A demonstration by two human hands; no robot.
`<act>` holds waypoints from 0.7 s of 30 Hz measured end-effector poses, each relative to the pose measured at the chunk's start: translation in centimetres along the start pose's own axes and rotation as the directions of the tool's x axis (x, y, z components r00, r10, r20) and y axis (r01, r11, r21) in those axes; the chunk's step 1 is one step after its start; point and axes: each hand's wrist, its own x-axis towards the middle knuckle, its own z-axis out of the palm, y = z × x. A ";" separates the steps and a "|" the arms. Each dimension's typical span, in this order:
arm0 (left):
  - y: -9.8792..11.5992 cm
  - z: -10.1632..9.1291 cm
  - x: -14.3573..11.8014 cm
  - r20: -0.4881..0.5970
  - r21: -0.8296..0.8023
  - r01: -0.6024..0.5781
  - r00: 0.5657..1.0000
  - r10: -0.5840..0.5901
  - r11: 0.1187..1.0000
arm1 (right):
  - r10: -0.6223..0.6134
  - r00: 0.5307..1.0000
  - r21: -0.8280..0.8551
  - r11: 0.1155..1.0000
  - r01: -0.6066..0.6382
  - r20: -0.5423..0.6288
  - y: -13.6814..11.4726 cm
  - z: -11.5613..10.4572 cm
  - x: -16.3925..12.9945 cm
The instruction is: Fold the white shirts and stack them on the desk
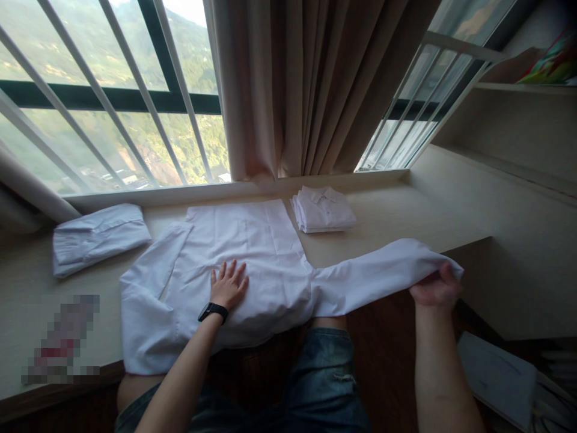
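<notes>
Your right hand (pixel 436 287) pinches the cuff of the sleeve (pixel 378 270), which hides your fingertips. Your left hand (pixel 229 285) lies flat, fingers spread, on the smooth white shirt (pixel 252 252) on the desk (pixel 396 216). An object at the left is blurred.

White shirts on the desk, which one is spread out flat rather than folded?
The middle shirt, under the left hand; the right hand holds its sleeve out. The left shirt and the curtain-side shirt are folded.
</notes>
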 end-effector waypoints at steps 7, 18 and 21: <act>0.0 -0.2 -0.1 0.006 -0.006 0.001 1.000 -0.001 1.000 | -0.082 0.996 0.070 0.994 0.084 -0.036 -1.5 3.3 0.6; -0.2 -0.8 -0.6 -0.075 -0.098 -0.012 0.997 0.005 0.995 | -0.190 0.973 -0.428 0.874 0.229 0.133 -3.8 17.2 -3.6; -0.2 -1.3 -1.0 -0.144 -0.134 -0.068 0.988 0.048 0.989 | -0.091 0.942 -0.565 0.780 0.269 0.323 0.7 23.8 -5.4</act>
